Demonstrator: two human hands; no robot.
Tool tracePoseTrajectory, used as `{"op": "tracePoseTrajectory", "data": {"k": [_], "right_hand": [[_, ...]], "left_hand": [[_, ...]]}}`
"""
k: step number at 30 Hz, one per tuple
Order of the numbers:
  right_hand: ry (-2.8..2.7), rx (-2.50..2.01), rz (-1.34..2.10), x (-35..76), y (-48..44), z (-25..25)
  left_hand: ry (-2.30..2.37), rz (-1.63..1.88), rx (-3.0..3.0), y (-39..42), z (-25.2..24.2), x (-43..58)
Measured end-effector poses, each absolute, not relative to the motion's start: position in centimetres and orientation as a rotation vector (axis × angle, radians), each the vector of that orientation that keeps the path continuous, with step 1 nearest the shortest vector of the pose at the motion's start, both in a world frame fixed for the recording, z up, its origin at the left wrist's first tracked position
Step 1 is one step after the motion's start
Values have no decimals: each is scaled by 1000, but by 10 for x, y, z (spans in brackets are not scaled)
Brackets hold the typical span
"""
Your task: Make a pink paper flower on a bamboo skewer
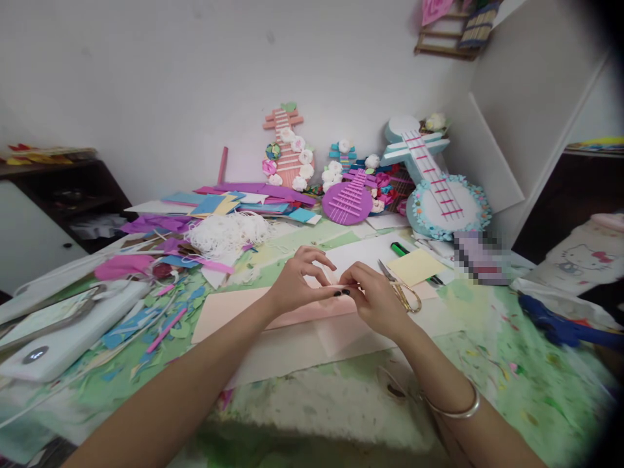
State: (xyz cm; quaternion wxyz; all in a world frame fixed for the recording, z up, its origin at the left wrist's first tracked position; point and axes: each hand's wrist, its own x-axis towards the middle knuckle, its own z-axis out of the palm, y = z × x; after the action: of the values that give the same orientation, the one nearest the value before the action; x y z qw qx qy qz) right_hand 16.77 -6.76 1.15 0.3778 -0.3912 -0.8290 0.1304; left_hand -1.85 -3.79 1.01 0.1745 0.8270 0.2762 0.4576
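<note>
Both my hands meet over a pale pink foam sheet (pixel 229 311) lying on the table. My left hand (pixel 297 283) pinches the sheet's folded upper edge, fingers curled. My right hand (pixel 373 296), nails painted dark, pinches the same edge right beside it; a silver bangle (pixel 455 409) circles that wrist. Scissors (pixel 402 289) with gold handles lie just right of my right hand, next to a yellow paper square (pixel 414 266) and a green marker (pixel 400 249).
Several paper guitar crafts lean on the wall: salmon (pixel 287 153), purple (pixel 347 200), light blue (pixel 439 195). Coloured foam sheets (pixel 234 203), white shreds (pixel 227 234) and scraps lie at the left. A white power bank (pixel 63 341) rests near left. A blue tool (pixel 560 325) sits at right.
</note>
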Motion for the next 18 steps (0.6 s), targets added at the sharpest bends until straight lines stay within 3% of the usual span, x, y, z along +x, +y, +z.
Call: {"op": "tracePoseTrajectory", "data": {"k": [18], "right_hand": [[-2126,-1019,364,168,-68,14]], "left_hand": [[718,1240,2337,-36,11,-21]]}}
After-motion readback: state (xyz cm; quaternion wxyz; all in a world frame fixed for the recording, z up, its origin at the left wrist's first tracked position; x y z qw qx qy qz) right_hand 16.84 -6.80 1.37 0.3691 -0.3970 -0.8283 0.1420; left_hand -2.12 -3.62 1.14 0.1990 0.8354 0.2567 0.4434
